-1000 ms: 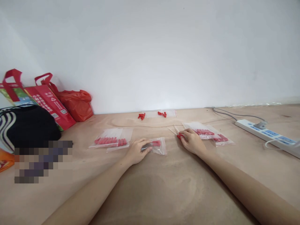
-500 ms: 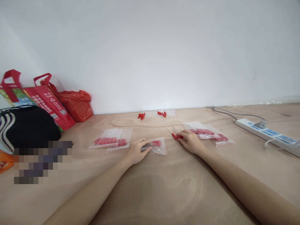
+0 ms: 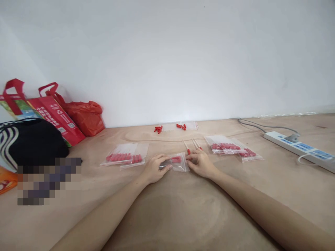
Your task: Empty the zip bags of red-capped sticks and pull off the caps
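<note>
My left hand [image 3: 156, 168] is closed on the left end of a clear zip bag [image 3: 183, 166]. Inside lies a red-handled piece [image 3: 176, 159], and a dark part [image 3: 164, 165] shows by my thumb. My right hand [image 3: 200, 164] has its thumb and fingers closed at the bag's right edge, seemingly pinching it. Just beyond those fingers lie thin pale rods with red handles [image 3: 188, 152], their handles partly hidden by the hand. Filled bags with red pieces lie to the left [image 3: 123, 157] and to the right [image 3: 227, 146].
Small red pieces [image 3: 158, 129] and a flat clear bag [image 3: 169, 126] lie near the wall. A white power strip [image 3: 300, 148] with cables is on the right. Red bags [image 3: 85, 118] and a black drawstring bag [image 3: 39, 143] stand on the left.
My right hand has moved left from the red-handled rods to the zip bag's right edge. One rod has shifted left. My left hand stays on the bag.
</note>
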Demonstrator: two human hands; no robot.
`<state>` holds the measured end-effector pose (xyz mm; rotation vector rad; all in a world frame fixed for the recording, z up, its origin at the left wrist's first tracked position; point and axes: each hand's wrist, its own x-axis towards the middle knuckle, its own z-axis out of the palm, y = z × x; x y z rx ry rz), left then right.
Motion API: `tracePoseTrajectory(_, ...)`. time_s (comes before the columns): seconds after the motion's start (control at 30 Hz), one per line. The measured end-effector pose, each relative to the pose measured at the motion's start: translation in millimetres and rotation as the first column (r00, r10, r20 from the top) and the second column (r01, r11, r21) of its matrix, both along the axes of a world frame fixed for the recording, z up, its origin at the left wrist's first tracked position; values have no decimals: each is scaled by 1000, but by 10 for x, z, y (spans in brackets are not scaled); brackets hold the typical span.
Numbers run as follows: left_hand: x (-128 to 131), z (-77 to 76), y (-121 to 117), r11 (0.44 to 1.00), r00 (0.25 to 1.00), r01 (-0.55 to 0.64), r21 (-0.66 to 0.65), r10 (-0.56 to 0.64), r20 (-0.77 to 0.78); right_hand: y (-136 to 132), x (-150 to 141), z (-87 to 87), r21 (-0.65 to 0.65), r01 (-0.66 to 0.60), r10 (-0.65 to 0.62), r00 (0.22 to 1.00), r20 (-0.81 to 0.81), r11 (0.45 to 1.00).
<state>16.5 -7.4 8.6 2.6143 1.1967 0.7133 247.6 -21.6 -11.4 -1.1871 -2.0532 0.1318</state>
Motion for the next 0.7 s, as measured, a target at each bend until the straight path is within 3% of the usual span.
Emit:
tracePoseTrajectory(0.13, -6, 5, -4, 998, 998, 69, -6, -69, -2, 5, -156, -9, -67, 66, -61, 995, 78, 996)
tracePoseTrajectory(0.33, -14, 19, -20, 993, 993, 115, -24, -116, -35, -17, -193, 29, -63, 104, -87, 970, 226, 993)
tracePoseTrajectory(0.53, -15, 25, -33, 995, 992, 66, -80, -74, -98, -71, -186, 58, -88, 76, -64, 990, 125, 993)
tracePoseTrajectory(0.7, -45, 40, -46, 984, 976, 96, -150, -123, -181, -123, -178, 81, -149, 1, 0, 1000, 9, 989)
